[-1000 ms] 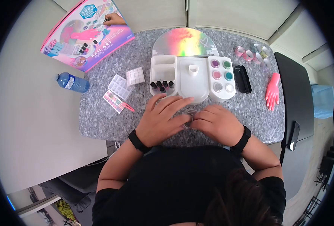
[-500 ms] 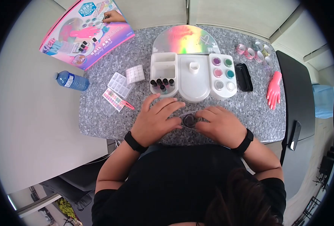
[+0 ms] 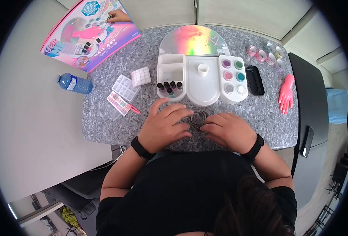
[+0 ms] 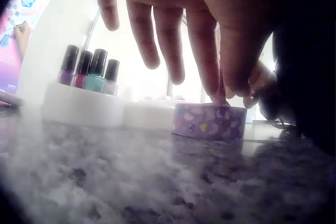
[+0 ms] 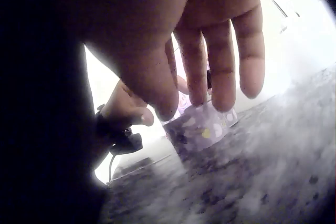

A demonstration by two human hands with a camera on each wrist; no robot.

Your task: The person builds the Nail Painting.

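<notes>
The head camera looks from high above the wearer, forward and steeply down; its wide round field takes in nearly the whole worktop (image 3: 260,122), with the black shirt (image 3: 181,188) at the bottom. The left wrist camera sits low, just above the stone surface, and faces almost level from under the left grip (image 3: 162,126), whose fingers hang close from the top edge. The right wrist camera is equally low and near beneath the right grip (image 3: 233,131), but tilted, so the surface slopes up to the right. Both wrist views share the patterned roll (image 4: 210,120) side-on; head and left wrist share the polish bottles (image 4: 98,71) and the printed box (image 3: 91,35).
</notes>
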